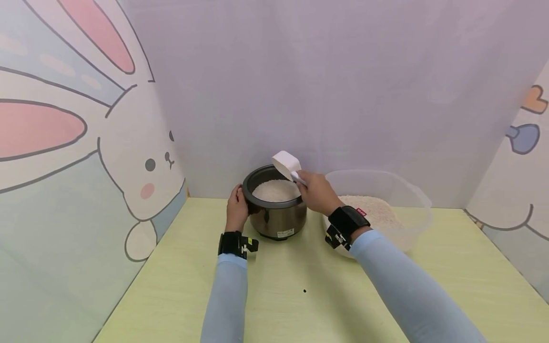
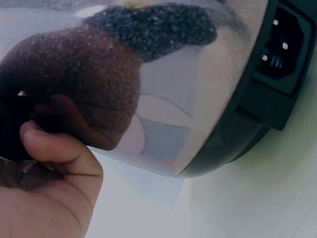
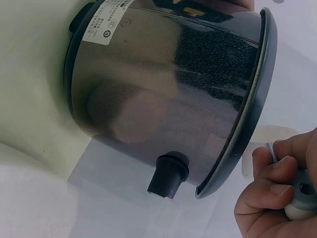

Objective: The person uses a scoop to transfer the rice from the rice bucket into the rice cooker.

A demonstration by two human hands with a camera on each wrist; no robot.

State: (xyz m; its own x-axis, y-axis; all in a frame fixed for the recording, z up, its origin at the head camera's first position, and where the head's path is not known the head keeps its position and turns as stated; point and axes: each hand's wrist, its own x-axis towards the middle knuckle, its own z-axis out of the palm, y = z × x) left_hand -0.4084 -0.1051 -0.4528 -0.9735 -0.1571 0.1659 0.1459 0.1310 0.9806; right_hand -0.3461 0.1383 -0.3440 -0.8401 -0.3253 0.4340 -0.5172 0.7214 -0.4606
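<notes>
A rice cooker with a shiny brown body and dark rim stands lidless on the table, white rice inside it. My left hand is at its left side; in the left wrist view the thumb and fingers curl round the black side handle. My right hand grips the handle of a white measuring scoop, which is tilted over the cooker's opening. In the right wrist view the fingers wrap the scoop's handle beside the rim, and the other side handle sticks out.
A translucent plastic tub holding a mound of rice stands right of the cooker, under my right forearm. A small dark speck lies on the table. A pale curtain wall rises behind, with rabbit-printed panels at the sides.
</notes>
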